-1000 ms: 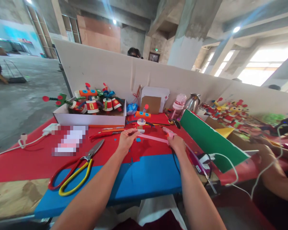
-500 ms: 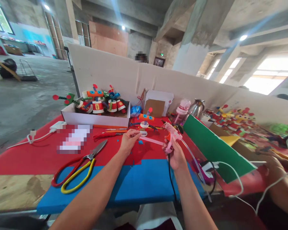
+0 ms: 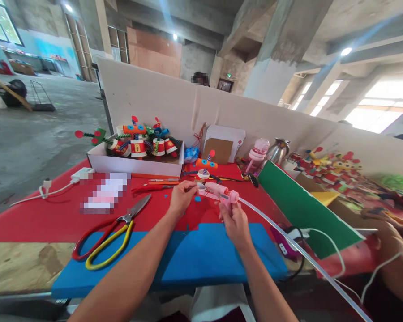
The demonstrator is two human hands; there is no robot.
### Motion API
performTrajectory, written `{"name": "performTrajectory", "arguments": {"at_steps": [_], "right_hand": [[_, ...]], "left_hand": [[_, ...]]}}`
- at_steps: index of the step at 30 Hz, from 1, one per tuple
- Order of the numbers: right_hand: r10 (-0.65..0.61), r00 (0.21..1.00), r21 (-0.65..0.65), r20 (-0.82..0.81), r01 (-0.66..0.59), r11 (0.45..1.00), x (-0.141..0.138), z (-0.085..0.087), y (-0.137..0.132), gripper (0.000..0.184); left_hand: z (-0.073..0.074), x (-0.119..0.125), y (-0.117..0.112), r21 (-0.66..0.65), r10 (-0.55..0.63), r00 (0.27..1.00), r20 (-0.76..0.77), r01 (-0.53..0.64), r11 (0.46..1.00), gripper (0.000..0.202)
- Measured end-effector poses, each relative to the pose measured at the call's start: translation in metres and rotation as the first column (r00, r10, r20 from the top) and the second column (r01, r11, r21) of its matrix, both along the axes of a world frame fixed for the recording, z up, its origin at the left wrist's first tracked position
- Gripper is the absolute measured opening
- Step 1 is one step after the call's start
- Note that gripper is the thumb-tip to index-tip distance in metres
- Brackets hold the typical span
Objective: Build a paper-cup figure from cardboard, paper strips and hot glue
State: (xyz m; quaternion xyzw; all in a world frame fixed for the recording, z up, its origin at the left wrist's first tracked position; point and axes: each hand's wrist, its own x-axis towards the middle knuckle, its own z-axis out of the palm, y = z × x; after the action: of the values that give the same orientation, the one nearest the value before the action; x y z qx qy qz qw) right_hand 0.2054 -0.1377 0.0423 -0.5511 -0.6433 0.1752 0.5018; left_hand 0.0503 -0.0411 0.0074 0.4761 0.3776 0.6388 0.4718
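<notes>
My right hand (image 3: pixel 234 220) is wrapped round the grip of a pink hot glue gun (image 3: pixel 223 193), its nozzle pointing left towards my left hand. A long clear glue stick (image 3: pixel 298 250) sticks out of the gun's back. Between thumb and finger, my left hand (image 3: pixel 183 197) pinches the end of a pale pink strip (image 3: pixel 208 194); the gun partly covers the strip. Just behind the hands stands a small figure with an orange tube head (image 3: pixel 207 163), blue eyes and a red disc on top. Small blue scraps (image 3: pixel 198 199) lie nearby.
Large scissors (image 3: pixel 126 219) with red and yellow handles lie at left. A white box (image 3: pixel 134 167) holds several paper-cup figures. A green board (image 3: pixel 305 210) stands at right, beside a purple power block (image 3: pixel 285 243). Another person's arm (image 3: pixel 392 246) is at far right.
The glue gun has turned from upright to level and swung left, so its nozzle is near my left hand. My right hand has moved slightly left and lower; my left hand keeps its pinch.
</notes>
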Motion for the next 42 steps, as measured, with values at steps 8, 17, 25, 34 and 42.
{"name": "performTrajectory", "arguments": {"at_steps": [8, 17, 25, 34, 42], "right_hand": [[-0.036, 0.99, 0.021, 0.134, 0.033, 0.999, -0.001, -0.003, 0.0, 0.033], [-0.047, 0.988, 0.069, 0.146, 0.038, 0.997, -0.002, -0.009, 0.003, 0.033], [-0.062, 0.979, 0.101, 0.194, 0.043, 0.994, -0.004, -0.011, 0.003, 0.035], [-0.096, 0.957, 0.123, 0.274, 0.065, 0.99, -0.003, -0.011, 0.002, 0.038], [-0.125, 0.944, 0.143, 0.307, 0.084, 0.986, -0.004, -0.012, 0.002, 0.04]], "left_hand": [[0.0, -0.001, 0.001, 0.008, 0.021, 0.999, -0.036, -0.021, 1.0, 0.007], [-0.003, 0.0, 0.003, 0.06, 0.045, 0.997, -0.066, -0.041, 0.997, 0.003], [-0.01, 0.0, 0.005, 0.099, 0.051, 0.993, -0.105, -0.04, 0.994, 0.006], [-0.017, 0.0, 0.009, 0.148, 0.068, 0.986, -0.149, -0.046, 0.988, 0.012], [-0.019, 0.001, 0.01, 0.144, 0.07, 0.985, -0.156, -0.047, 0.988, 0.011]]}}
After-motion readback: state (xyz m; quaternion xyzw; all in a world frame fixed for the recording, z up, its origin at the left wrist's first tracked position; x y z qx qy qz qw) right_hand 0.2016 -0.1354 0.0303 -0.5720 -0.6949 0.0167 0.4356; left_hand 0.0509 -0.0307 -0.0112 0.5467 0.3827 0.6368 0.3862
